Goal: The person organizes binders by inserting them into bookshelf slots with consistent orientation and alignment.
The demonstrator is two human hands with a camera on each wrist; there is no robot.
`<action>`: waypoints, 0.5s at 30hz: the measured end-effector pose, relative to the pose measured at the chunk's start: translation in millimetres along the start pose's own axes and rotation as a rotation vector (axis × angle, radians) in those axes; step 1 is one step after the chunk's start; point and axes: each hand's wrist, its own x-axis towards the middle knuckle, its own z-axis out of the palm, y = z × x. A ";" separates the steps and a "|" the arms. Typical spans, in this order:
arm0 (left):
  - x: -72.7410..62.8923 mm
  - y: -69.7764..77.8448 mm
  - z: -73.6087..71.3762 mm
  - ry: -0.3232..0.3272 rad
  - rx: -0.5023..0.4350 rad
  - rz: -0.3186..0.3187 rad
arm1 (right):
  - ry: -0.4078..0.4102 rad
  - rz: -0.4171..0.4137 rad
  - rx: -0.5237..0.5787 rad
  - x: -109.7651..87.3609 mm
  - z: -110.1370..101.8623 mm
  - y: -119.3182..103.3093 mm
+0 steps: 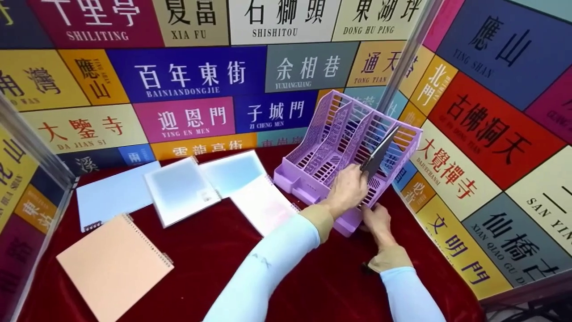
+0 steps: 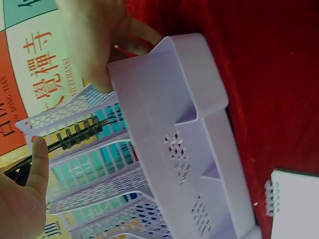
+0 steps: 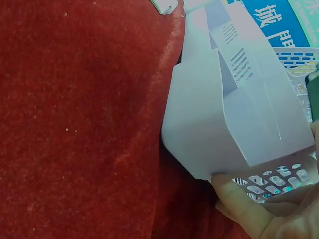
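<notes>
In the head view a purple desktop file organizer (image 1: pixel 308 185) with tall slotted dividers stands tilted at the back right. My left hand (image 1: pixel 348 190) holds a thin dark spiral notebook (image 1: pixel 380 152), upright in the organizer's rightmost compartment. The notebook's black coil (image 2: pixel 79 134) shows in the left wrist view, pointing down into that slot, with part of the left hand (image 2: pixel 22 199) beside it. Low on the organizer's right side, my right hand (image 1: pixel 377 221) grips the front corner. In the right wrist view, fingers (image 3: pixel 244 204) curl under that corner.
Several notebooks lie on the dark red cloth (image 1: pixel 192 277) to the left: a peach one (image 1: pixel 114 268), a light blue one (image 1: pixel 116 190), a blue-and-white one (image 1: pixel 181 190) and a pinkish one (image 1: pixel 263 205). Sign-printed panels (image 1: pixel 187 74) rise behind and beside the table.
</notes>
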 end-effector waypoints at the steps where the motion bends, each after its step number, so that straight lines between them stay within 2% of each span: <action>1: -0.2 -1.1 2.6 -0.003 -0.004 -0.011 | 0.002 0.001 -0.004 0.2 1.2 -0.5; 6: -1.2 -1.7 15.6 -0.034 -0.023 -0.052 | 0.017 -0.016 -0.057 0.3 3.9 -3.6; 15: -0.8 -2.6 32.1 -0.012 0.070 -0.049 | 0.095 -0.011 -0.126 -6.7 11.7 -16.8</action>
